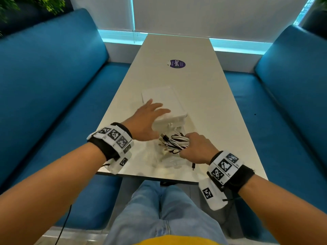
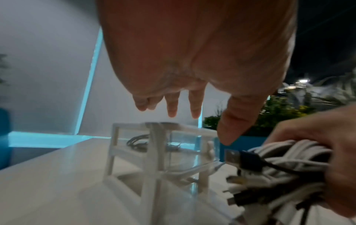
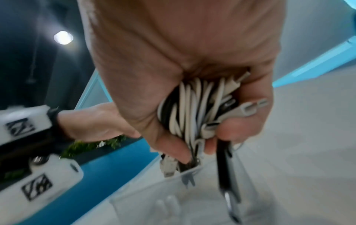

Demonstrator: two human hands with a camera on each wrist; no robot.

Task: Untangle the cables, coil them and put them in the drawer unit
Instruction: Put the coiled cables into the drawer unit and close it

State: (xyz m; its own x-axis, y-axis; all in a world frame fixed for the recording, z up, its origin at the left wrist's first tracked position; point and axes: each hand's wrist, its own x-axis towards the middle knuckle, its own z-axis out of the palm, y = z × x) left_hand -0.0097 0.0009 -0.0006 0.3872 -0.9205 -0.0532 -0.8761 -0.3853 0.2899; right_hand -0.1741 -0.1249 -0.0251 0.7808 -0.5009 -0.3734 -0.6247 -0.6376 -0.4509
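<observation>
The cables (image 1: 177, 142) are showing as a thick bundle of white and black loops with USB plugs sticking out at the ends, and the right hand (image 1: 196, 148) is clenching around them just above the near end of the surface (image 1: 212, 103). The drawer unit (image 1: 166, 106), white-framed with clear walls, is standing just beyond the bundle, one clear drawer (image 1: 166, 160) pulled out beneath the right hand. The left hand (image 1: 146, 121) is hovering over the unit's near edge with its fingers (image 2: 194, 106) spread and straight, grasping nothing. The left wrist view is showing a dark coiled cable (image 2: 137, 141) already lying inside the upper compartment, hidden from the head view. The right wrist view is revealing a black lead (image 3: 224, 164) dangling below the fist.
</observation>
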